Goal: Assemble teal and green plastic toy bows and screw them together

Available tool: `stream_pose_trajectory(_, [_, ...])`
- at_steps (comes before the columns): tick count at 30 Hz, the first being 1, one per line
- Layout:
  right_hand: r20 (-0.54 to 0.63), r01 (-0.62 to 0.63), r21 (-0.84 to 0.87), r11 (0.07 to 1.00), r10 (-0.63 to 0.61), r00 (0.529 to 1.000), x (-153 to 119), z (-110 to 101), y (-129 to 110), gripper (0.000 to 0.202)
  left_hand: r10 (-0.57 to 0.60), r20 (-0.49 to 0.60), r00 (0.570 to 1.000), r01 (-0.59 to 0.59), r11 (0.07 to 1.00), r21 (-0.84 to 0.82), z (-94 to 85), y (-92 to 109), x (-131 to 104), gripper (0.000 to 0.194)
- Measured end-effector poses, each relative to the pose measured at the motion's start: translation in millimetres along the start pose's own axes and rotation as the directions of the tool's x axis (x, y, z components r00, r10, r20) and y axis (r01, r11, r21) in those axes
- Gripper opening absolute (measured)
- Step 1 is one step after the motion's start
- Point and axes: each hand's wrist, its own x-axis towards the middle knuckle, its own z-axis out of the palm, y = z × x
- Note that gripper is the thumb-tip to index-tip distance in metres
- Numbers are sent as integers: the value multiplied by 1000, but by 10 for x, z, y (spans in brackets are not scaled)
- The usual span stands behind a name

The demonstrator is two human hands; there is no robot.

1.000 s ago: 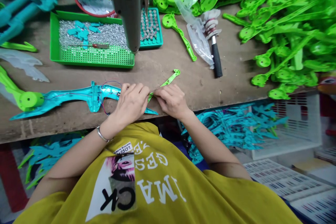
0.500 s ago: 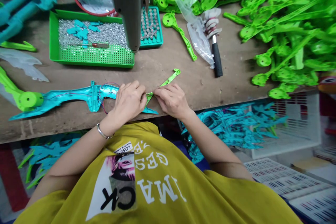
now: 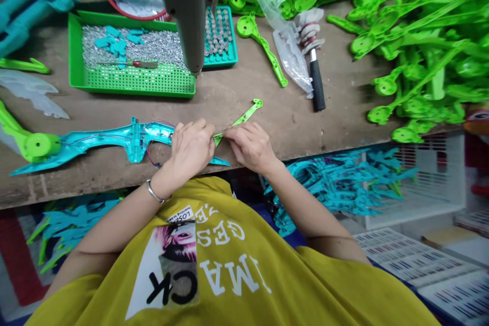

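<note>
A turquoise plastic bow-shaped shell (image 3: pixel 95 140) with thin red and dark wires lies along the table's front edge. At its left end a light green limb part (image 3: pixel 40 146) is attached. My left hand (image 3: pixel 193 146) is closed over the shell's right end, its fingertips hidden beneath the palm. Another light green limb part (image 3: pixel 247 112) slants up to the right between my hands. My right hand (image 3: pixel 250 145) pinches at this green part's lower stretch; whatever lies between its fingertips is too small to make out.
A green basket (image 3: pixel 132 86) holds metal screws, turquoise pieces and a screwdriver (image 3: pixel 145 64). A grey machine arm (image 3: pixel 187 20) hangs above it. Beyond stands a turquoise tray (image 3: pixel 232 53) of round parts. A black-handled hammer (image 3: pixel 316 84) and piled green parts (image 3: pixel 420 51) lie right.
My left hand has shifted slightly to the right, its wrist tilting a little. The right hand stays nearly still at the green limb part.
</note>
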Motion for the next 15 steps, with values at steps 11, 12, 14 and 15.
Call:
stream_pose_trajectory(11, [-40, -46, 76, 996, 49, 998, -28, 12, -56, 21, 11, 65, 998, -11, 1000, -5, -17, -39, -11, 18])
stream_pose_trajectory(12, [-44, -72, 105, 992, 77, 996, -38, 20, -54, 21, 14, 63, 998, -14, 1000, -4, -11, -41, -13, 18])
stream_pose_trajectory(14, [-47, -96, 164, 982, 105, 993, -57, 34, -42, 21, 19, 51, 998, -19, 1000, -1, 3, -44, -17, 16])
stream_pose_trajectory(15, [-48, -90, 186, 978, 101, 994, -64, 38, -34, 22, 21, 45, 999, -21, 1000, -1, 9, -45, -19, 16])
